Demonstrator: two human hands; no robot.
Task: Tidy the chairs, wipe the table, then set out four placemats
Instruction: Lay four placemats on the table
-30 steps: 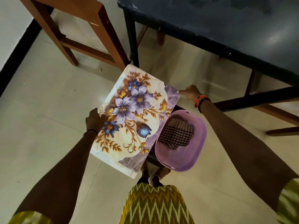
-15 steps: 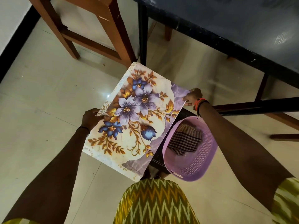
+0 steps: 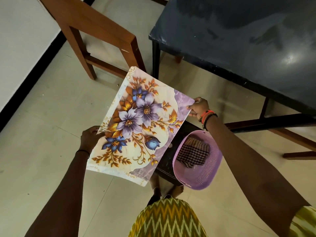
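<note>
A floral placemat (image 3: 136, 127) with purple and blue flowers hangs in the air between my hands, tilted, above the floor. My left hand (image 3: 89, 137) grips its left edge and my right hand (image 3: 199, 107) pinches its upper right corner. The dark blue table (image 3: 242, 41) stands at the upper right, its near corner just beyond the placemat. A wooden chair (image 3: 95, 31) stands at the upper left beside the table.
A lilac plastic basket (image 3: 212, 170) holding a folded checked cloth (image 3: 193, 153) sits on a dark stool (image 3: 168, 164) below my right arm. Table legs and crossbars (image 3: 266, 124) run at the right. Pale tiled floor spreads to the left, a wall with black skirting beyond.
Both hands have lifted the placemat up and toward the table. The view has tilted up, showing more of the tabletop and the chair.
</note>
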